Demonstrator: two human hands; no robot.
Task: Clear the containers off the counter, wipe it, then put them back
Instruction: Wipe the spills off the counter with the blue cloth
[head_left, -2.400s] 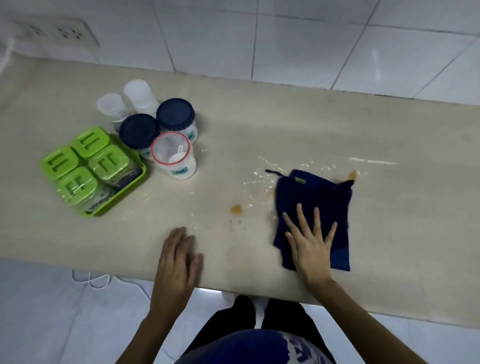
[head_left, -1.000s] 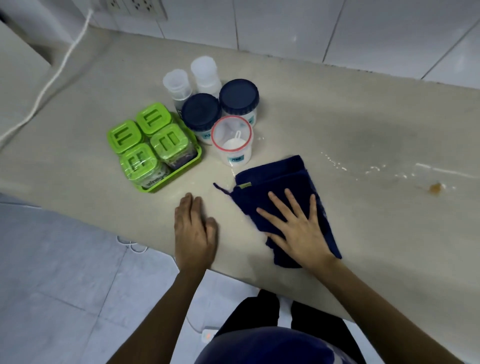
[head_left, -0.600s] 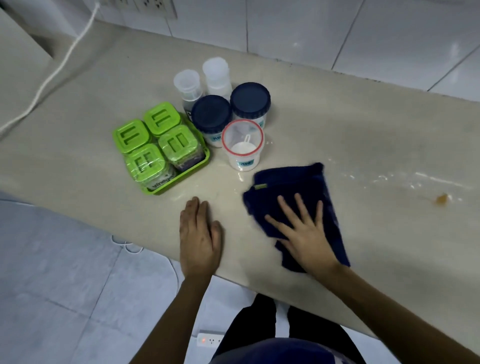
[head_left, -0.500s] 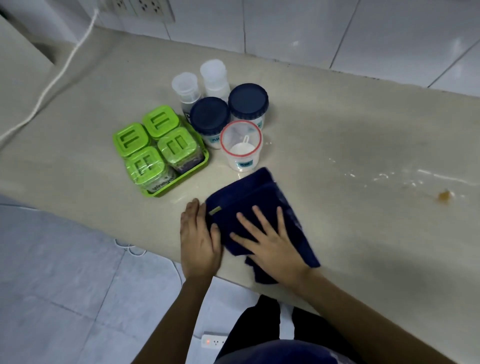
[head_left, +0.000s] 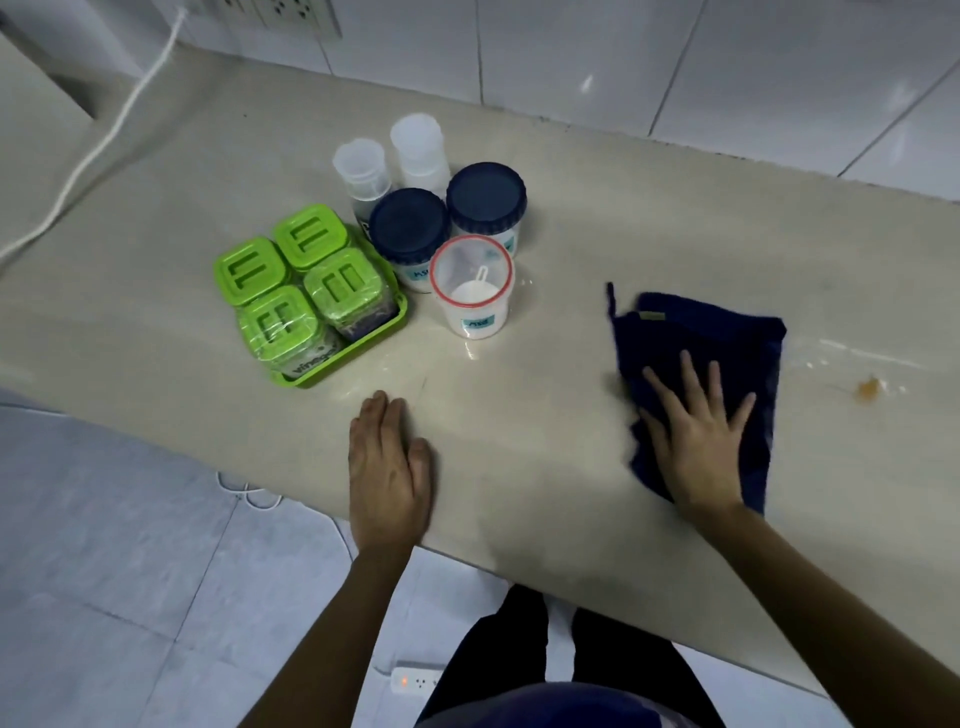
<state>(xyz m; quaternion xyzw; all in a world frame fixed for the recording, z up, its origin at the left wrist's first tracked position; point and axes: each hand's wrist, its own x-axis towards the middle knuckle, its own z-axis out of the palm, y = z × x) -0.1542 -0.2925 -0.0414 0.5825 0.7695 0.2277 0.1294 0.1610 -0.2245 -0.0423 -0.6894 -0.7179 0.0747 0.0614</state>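
A dark blue cloth (head_left: 675, 338) lies flat on the beige counter (head_left: 545, 441), and my right hand (head_left: 698, 441) presses on it with fingers spread. My left hand (head_left: 387, 467) rests flat on the counter near its front edge, holding nothing. At the back left stand the containers: a green tray (head_left: 358, 353) with several green-lidded jars (head_left: 275, 322), two jars with dark blue lids (head_left: 410, 223), a clear jar with a red rim (head_left: 472, 286) and a scoop inside, and two small translucent bottles (head_left: 363, 169).
An orange-brown stain (head_left: 868, 387) and wet streaks sit on the counter right of the cloth. A white cable (head_left: 119, 124) runs from a wall socket (head_left: 270, 13) across the left end. A power strip (head_left: 418, 680) lies on the tiled floor below.
My right hand slid the cloth from beside my left hand to the right, towards the stain. My left hand stayed in place.
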